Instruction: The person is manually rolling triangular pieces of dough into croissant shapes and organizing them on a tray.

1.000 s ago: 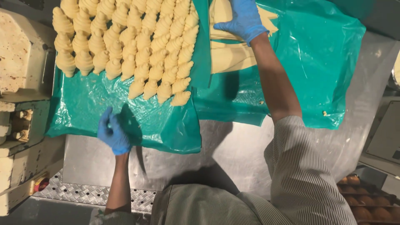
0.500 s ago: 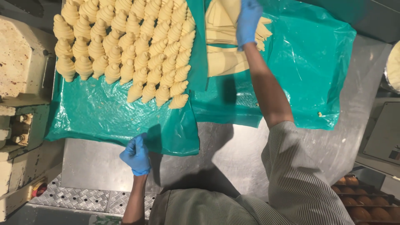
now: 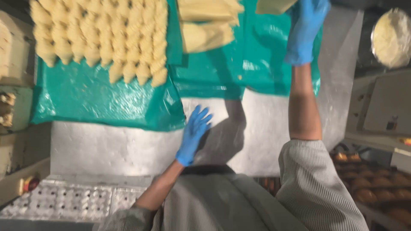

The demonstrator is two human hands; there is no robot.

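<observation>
My right hand (image 3: 306, 32), in a blue glove, is raised at the top right and grips a flat pale dough piece (image 3: 274, 5) that is cut off by the frame's top edge. Left of it, cut dough triangles (image 3: 205, 36) lie stacked on a green plastic sheet (image 3: 261, 72). My left hand (image 3: 195, 132), also gloved, hovers with fingers spread over the steel table (image 3: 128, 147), just below the corner of a second green sheet (image 3: 98, 102). Rows of rolled raw croissants (image 3: 98, 38) cover that sheet at the top left.
A round metal bowl (image 3: 391, 38) with pale contents stands at the far right. Browned baked pieces (image 3: 368, 188) sit on a rack at the lower right. A perforated metal tray (image 3: 64, 201) and a red knob (image 3: 30, 184) are at the lower left.
My right hand left the dough stack and moved right and up with a dough piece. My left hand slid right along the table's front and opened its fingers.
</observation>
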